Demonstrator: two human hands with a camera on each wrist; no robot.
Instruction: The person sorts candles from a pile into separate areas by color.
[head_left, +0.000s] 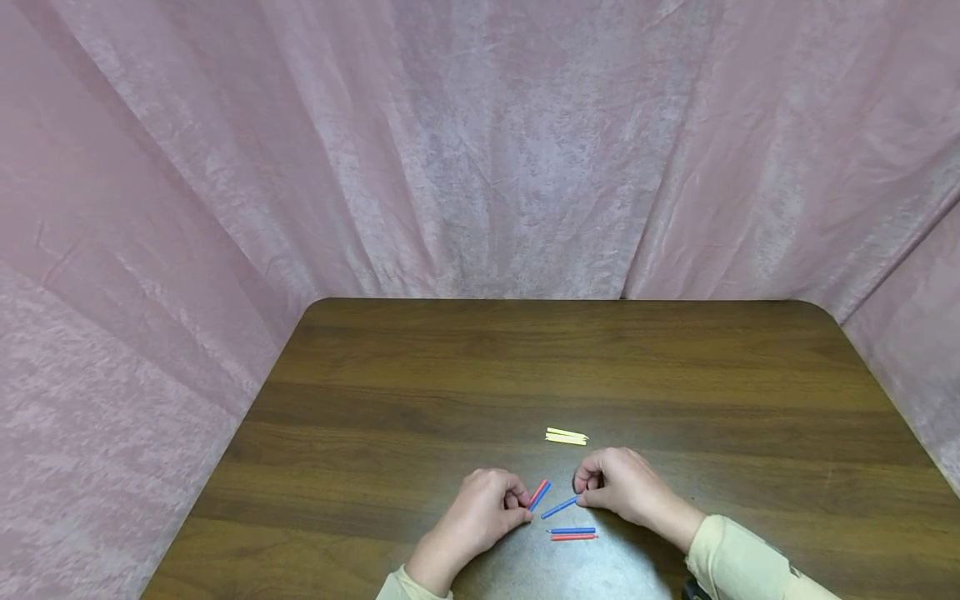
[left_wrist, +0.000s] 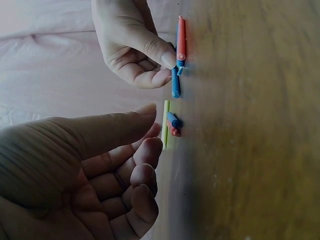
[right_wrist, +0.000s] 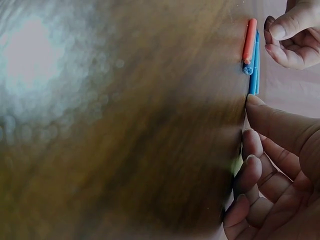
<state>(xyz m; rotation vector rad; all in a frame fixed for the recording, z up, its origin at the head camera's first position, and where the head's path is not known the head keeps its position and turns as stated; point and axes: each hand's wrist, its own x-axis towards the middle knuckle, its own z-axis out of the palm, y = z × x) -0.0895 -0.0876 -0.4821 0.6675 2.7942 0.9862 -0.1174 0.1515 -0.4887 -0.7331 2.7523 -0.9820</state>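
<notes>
My right hand (head_left: 626,487) pinches one end of a thin blue candle (head_left: 559,507), which slants low over the table. The same blue candle (left_wrist: 175,86) shows beneath the right thumb in the left wrist view. My left hand (head_left: 483,512) is beside a red candle (head_left: 537,490) and a blue candle (head_left: 540,497) lying side by side. In the left wrist view its thumb and loosely bent fingers stand apart, with nothing seen between them. Nearer the person lie another blue candle (head_left: 573,531) and a red candle (head_left: 573,537), parallel to each other.
Several yellow candles (head_left: 567,437) lie together beyond the hands. The brown wooden table (head_left: 375,400) has rounded far corners. A pink curtain (head_left: 487,150) hangs behind the table and along its sides.
</notes>
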